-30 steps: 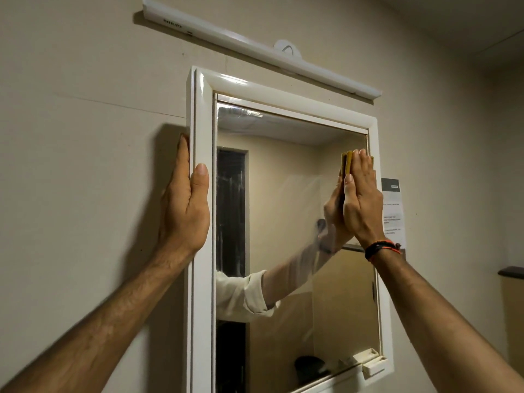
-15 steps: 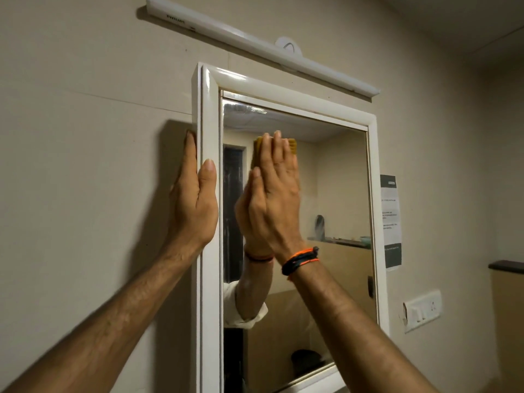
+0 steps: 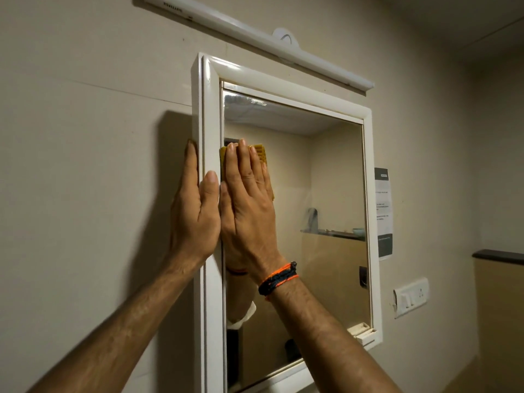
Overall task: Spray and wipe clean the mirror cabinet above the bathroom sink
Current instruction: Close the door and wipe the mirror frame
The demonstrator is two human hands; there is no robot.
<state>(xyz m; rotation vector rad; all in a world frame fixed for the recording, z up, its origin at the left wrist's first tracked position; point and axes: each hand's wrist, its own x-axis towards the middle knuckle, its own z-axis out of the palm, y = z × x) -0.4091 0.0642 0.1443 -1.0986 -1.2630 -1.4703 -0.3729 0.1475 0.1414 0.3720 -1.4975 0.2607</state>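
The right hand (image 3: 249,205) is pressing one yellow cloth (image 3: 259,154) flat against the mirror (image 3: 326,194), at the glass's left edge. Its fingers are lying straight and close together, covering most of the cloth; only the top and right margins are showing. The left hand (image 3: 195,211) is bracing the mirror cabinet (image 3: 211,109), with straight fingers lying along the outer left side and the thumb resting on the front frame. The cabinet's lower left is running out of view. One light bar (image 3: 255,38) is sitting above, one paper notice (image 3: 384,211) and one switch plate (image 3: 411,296) to the right.
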